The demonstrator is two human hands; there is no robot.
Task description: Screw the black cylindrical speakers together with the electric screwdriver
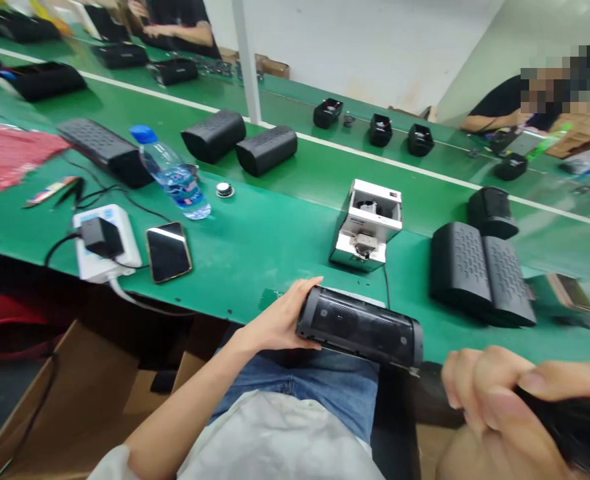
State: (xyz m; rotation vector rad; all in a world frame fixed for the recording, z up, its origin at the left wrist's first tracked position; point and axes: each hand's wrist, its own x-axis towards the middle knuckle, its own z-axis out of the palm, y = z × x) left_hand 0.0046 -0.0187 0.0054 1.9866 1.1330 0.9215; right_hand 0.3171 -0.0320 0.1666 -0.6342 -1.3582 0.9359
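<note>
My left hand (291, 317) grips the left end of a black portable speaker (362, 327), thumb on top. The speaker lies tilted at the bench's front edge, above my lap. My right hand (505, 407) is closed round a black electric screwdriver (569, 427), close to the camera and partly cut off by the frame. A blurred dark part of it and a small metal tip point at the speaker's lower right end; I cannot tell whether they touch. Behind the speaker stands a silver screw feeder (367, 227).
Black speaker shells (459, 273) stand at right, others (215, 137) across the green bench (255, 233). At left are a water bottle (175, 177), a phone (169, 252) and a white power strip (107, 243) with cables. A cardboard box (89, 393) sits below. Two people are across the bench.
</note>
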